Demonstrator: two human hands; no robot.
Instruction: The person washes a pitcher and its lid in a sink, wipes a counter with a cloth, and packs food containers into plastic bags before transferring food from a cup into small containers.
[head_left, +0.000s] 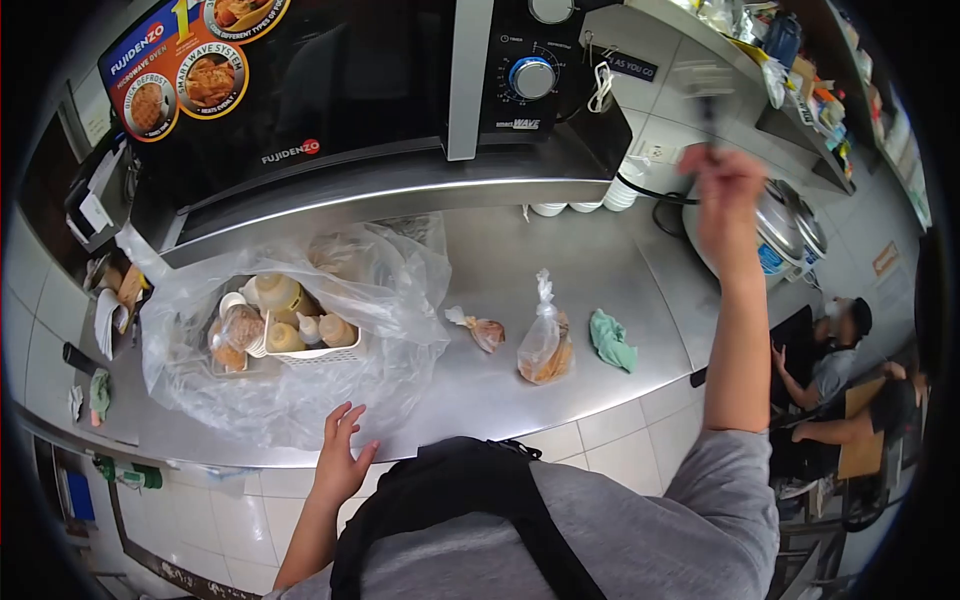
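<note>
Steel counter [560, 270] carries a clear plastic bag [300, 400] around a white basket [325, 352] of bottles, where the left hand [340, 455] rests open with fingers spread on the bag, while the right hand [722, 190] is raised, closed around a dark utensil [710, 110].

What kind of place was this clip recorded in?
Probably a small food stall or eatery kitchen. A steel counter carries a microwave oven, a basket of sauce bottles in a plastic bag and bagged food. Rice cookers stand at the right, and people sit at tables beyond.
</note>
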